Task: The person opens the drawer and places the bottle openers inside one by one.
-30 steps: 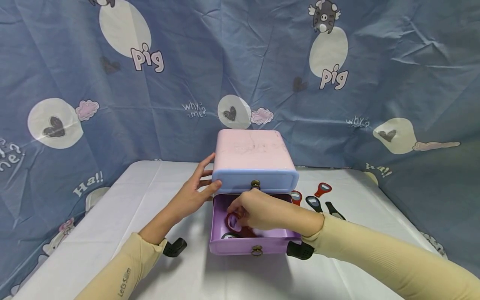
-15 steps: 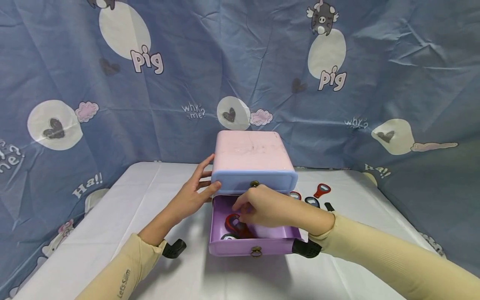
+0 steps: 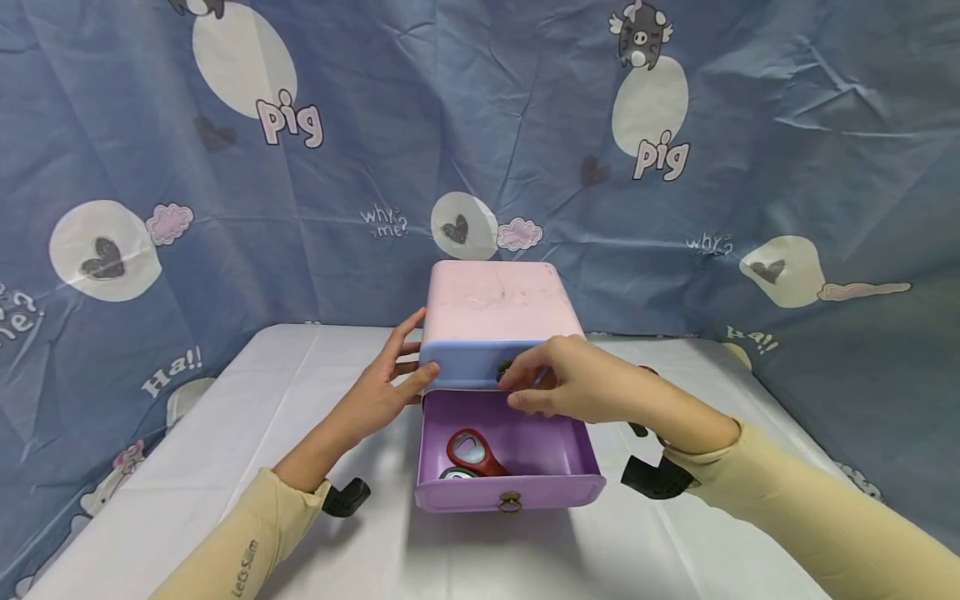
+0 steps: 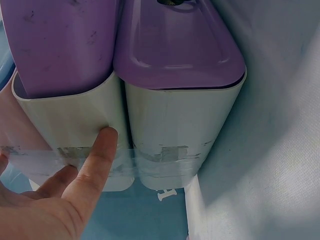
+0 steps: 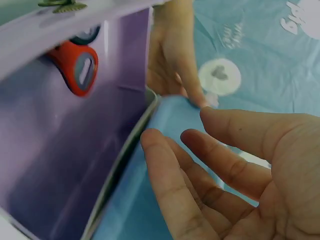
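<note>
A small drawer cabinet with a pink top (image 3: 498,300) and a blue front drawer (image 3: 461,364) stands mid-table. Below the blue drawer, a purple drawer (image 3: 551,492) is pulled out. Inside it lies a red, round-headed tool (image 3: 487,462) with a grey slotted inset, beside a second dark-rimmed one (image 3: 456,473). My left hand (image 3: 382,396) braces the cabinet's left side, thumb at the blue front's edge. In the left wrist view its extended finger (image 4: 95,172) touches a cream shell (image 4: 75,120). My right hand (image 3: 577,379), fingers loosely bent and holding nothing, hovers before the blue drawer.
Another purple drawer (image 4: 180,45) sits closed in its shell in the left wrist view. To the right, a dark tool handle (image 3: 638,429) and a red tool (image 3: 648,369) peek from behind my right arm. A blue curtain (image 3: 337,183) hangs behind the white-covered table (image 3: 322,358).
My right hand has let go of the red tool, leaving it in the purple drawer, and has risen out and to the right. My left hand has stayed at the cabinet.
</note>
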Motion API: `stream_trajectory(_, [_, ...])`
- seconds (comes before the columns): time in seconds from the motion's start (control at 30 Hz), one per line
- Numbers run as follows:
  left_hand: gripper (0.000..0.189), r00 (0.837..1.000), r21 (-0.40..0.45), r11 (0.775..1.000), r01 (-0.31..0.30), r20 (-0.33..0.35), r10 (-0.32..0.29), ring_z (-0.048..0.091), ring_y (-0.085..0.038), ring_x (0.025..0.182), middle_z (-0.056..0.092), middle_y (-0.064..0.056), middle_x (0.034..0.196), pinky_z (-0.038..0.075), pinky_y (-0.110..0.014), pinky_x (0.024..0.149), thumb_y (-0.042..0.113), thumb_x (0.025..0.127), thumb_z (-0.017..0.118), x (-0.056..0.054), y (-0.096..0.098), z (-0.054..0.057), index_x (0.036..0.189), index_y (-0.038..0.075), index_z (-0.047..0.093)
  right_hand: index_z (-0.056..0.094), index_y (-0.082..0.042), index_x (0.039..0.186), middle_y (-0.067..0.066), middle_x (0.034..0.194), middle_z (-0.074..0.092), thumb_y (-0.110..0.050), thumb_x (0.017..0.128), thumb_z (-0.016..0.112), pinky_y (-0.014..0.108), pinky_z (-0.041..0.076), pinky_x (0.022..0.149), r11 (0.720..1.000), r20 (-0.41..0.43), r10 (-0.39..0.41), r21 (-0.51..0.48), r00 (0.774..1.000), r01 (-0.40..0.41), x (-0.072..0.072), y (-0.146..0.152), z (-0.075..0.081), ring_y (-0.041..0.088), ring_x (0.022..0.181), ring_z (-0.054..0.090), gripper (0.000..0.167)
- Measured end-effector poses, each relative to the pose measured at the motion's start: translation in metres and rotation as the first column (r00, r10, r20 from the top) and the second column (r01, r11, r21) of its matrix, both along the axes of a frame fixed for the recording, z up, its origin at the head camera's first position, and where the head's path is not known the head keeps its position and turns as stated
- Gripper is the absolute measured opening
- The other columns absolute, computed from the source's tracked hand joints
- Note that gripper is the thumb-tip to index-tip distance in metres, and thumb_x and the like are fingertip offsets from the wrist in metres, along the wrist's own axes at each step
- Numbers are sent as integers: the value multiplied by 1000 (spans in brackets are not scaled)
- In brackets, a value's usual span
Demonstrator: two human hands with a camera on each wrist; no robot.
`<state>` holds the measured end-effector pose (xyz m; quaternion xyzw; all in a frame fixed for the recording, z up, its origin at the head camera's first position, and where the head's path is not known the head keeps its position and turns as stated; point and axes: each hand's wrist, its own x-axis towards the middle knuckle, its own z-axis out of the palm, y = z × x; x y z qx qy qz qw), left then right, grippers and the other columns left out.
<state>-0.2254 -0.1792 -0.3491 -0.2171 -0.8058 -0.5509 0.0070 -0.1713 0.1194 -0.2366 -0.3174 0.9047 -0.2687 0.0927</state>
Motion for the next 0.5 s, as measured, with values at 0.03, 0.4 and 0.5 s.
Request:
stream_trajectory(0.03, [78, 1000, 1, 1000, 1, 0, -1, 48, -50, 150, 37, -20, 169, 63, -55, 97, 47, 107, 64, 0, 0, 0, 167, 55, 15, 81, -16, 114, -3, 94, 79, -19, 101, 76, 29, 57, 56, 1000, 11, -15, -7, 1000, 15, 0, 4, 2, 12, 76, 71, 15])
stream_trajectory(0.4, [79, 1000, -5, 1000, -3, 1, 3, 48, -49, 150, 36, -20, 169, 62, -55, 98, 47, 107, 65, 0, 0, 0, 167, 55, 15, 79, -9, 125, 7, 97, 80, -23, 103, 75, 33, 66, 79, 985, 60, -139, -98, 988, 145, -8, 56, 22, 18, 87, 77, 26])
stream_trajectory(0.5, [79, 1000, -5, 1000, -4, 3, 4, 48, -49, 150, 35, -20, 170, 62, -55, 98, 47, 107, 65, 1, 0, 0, 168, 55, 14, 78, -7, 125, 9, 105, 81, -24, 104, 74, 35, 67, 84, 976, 100, -163, -133, 982, 175, -12, 70, 26, 19, 96, 79, 28])
